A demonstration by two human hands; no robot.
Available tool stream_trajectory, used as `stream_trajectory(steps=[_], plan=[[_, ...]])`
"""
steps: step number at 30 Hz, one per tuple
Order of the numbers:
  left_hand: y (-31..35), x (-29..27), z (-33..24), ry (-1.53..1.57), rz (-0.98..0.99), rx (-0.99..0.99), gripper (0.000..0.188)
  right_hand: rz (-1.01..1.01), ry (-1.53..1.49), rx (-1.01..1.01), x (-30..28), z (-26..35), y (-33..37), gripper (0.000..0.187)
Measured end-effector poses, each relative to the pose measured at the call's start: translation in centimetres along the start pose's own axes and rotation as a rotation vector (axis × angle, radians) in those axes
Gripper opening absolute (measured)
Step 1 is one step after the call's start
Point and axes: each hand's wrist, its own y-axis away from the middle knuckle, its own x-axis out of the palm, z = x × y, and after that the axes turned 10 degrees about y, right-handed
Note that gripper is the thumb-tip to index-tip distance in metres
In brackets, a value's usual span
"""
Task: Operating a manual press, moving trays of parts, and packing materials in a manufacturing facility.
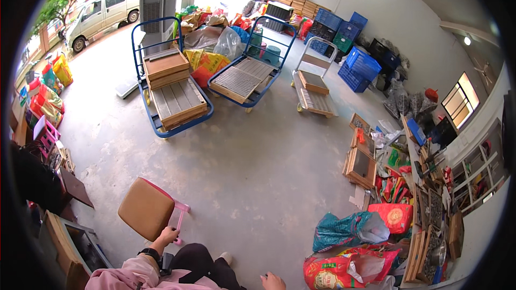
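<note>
A stool with a brown cushioned seat (144,209) and pink legs (183,208) stands tilted at the lower left. My left hand (169,234), with a black band on its wrist, closes on the stool near its seat edge and a pink leg. My right hand (274,282) shows only in part at the lower edge, over the floor. Its fingers look loosely apart, and I see nothing held in it. Right of it lie a red printed sack (325,275) and a teal sack (338,232).
Two blue-framed trolleys (207,110) (244,102) and a smaller pale trolley (317,104) carry wooden frames. Blue crates (357,70) stand at the back right. Along the right runs a cluttered bench with wooden frames (361,166) beside it. Filled bags (45,101) line the left.
</note>
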Motion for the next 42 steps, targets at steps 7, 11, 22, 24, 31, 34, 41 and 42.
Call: stream_trajectory(steps=[7, 11, 22, 24, 31, 34, 41, 42], plan=[[-5.5, 3.8, -9.8, -0.016, -0.064, 0.086, 0.031, -0.02, -0.052, -0.173, -10.3, 3.3, -13.4, 0.04], [-12.8, 2.0, -6.4, 0.038, -0.085, -0.196, 0.029, 0.002, -0.035, -0.217, -13.6, 6.1, -22.2, 0.041], [-35.1, 0.8, -29.8, 0.136, -0.188, -0.16, 0.028, -0.027, -0.049, -0.29, -28.2, 15.4, -44.8, 0.039], [-39.5, 0.4, -38.1, 0.105, -0.177, -0.046, 0.029, -0.029, -0.006, -0.296, -31.2, 17.4, -48.7, 0.039], [-53.8, 2.8, -58.9, -0.021, -0.172, 0.202, 0.036, 0.114, 0.023, -0.318, -38.4, 21.9, -64.3, 0.039], [-59.3, 2.4, -62.2, -0.095, -0.114, 0.16, 0.041, 0.209, 0.078, -0.334, -41.0, 23.4, -72.4, 0.039], [-67.3, -3.3, -64.2, 0.137, -0.314, -0.331, 0.037, 0.098, 0.132, -0.393, -57.7, 30.8, -91.5, 0.035], [-68.4, -4.0, -64.2, 0.18, -0.358, -0.267, 0.037, 0.047, 0.117, -0.423, -60.2, 31.7, -94.0, 0.035]])
